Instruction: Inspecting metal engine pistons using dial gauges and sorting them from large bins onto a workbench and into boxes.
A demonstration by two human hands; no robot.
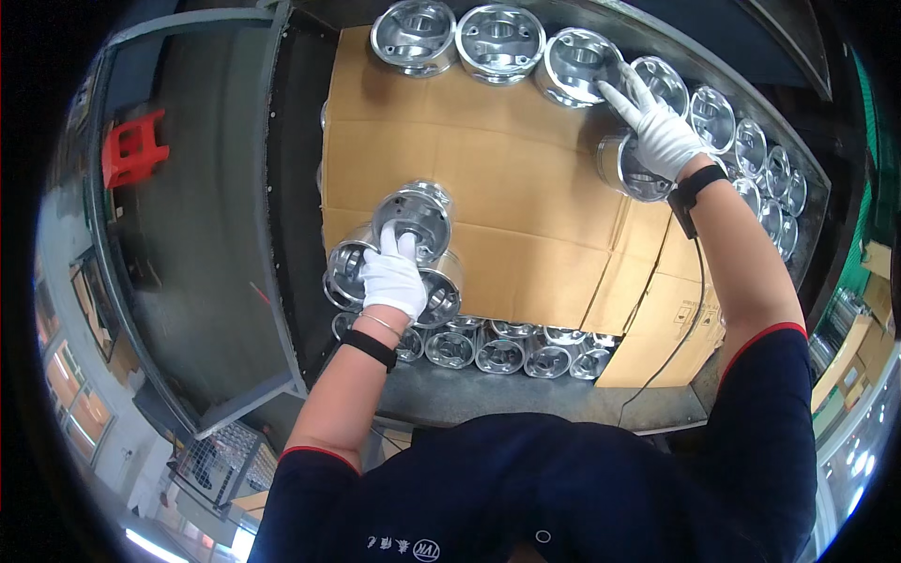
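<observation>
My left hand (392,279), in a white glove, is at a silver metal piston (427,211) on the left of a cardboard sheet (507,197). Two of its fingers reach over the piston's near rim into the hollow, gripping the wall; the thumb is hidden. Other pistons stand close around that hand, one of them (439,298) just right of the wrist. My gloved right hand (662,136) is farther off at the right, fingers stretched and apart. Its fingertips touch the rim of a piston (571,58) in the far row, while its palm partly covers another piston (615,164).
Pistons line the far edge and fill the right side of the metal crate (807,159). Another row (499,355) shows below the cardboard's near edge. A thin cable (702,281) hangs from my right wristband. A red plastic stool (136,148) stands left, beyond the crate.
</observation>
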